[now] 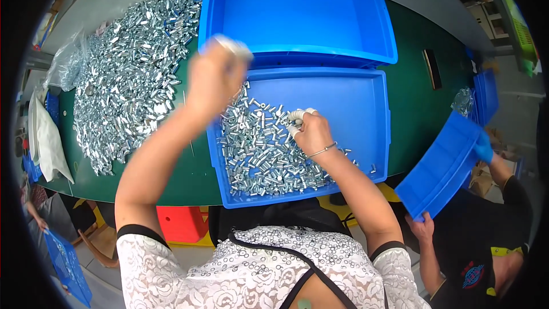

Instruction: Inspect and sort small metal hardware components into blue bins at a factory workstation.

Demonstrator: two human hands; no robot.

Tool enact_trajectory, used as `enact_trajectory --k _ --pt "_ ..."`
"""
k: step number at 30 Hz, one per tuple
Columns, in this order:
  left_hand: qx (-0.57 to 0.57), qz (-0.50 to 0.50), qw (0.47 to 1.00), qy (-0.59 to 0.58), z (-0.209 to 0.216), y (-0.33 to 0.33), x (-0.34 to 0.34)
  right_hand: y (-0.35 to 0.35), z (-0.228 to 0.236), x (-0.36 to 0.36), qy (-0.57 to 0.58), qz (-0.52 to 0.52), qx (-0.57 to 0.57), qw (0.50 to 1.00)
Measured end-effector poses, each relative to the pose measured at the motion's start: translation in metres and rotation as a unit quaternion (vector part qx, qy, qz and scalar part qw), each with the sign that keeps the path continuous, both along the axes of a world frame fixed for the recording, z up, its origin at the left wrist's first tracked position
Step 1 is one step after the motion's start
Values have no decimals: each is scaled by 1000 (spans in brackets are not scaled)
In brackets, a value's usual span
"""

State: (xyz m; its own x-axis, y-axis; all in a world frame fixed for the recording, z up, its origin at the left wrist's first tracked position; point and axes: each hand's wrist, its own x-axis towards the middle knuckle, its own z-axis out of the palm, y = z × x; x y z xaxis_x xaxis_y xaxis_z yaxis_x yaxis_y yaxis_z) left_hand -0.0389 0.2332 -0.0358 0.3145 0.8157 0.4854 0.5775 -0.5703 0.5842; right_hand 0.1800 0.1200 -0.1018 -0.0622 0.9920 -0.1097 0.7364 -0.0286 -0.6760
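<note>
A shallow blue tray (384,131) lies in front of me, with many short silver metal pins (260,163) spread over its left and front parts. My right hand (313,133) is low over these pins, its fingers curled together. White covers wrap its fingertips, and what they pinch is too small to make out. My left hand (217,77) is raised at the tray's back left corner, near the deeper blue bin (303,14) behind. Motion smears its fingers, which also carry white covers, so their hold cannot be told.
A large heap of silver metal parts (131,80) covers the green table's (414,51) left side, beside a clear plastic bag (68,63). A dark flat object (432,68) lies at right. There, another person (480,234) holds a blue bin (439,163). A red stool (182,223) stands below.
</note>
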Motion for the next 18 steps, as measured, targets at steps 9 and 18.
enact_trajectory --k 9,18 --pt "-256 -46 950 172 -56 -89 52 13 -4 -5 -22 -9 -55 998" --pt "-261 -37 953 150 -77 -84 53 13 -11 -5 12 -13 -106 994"
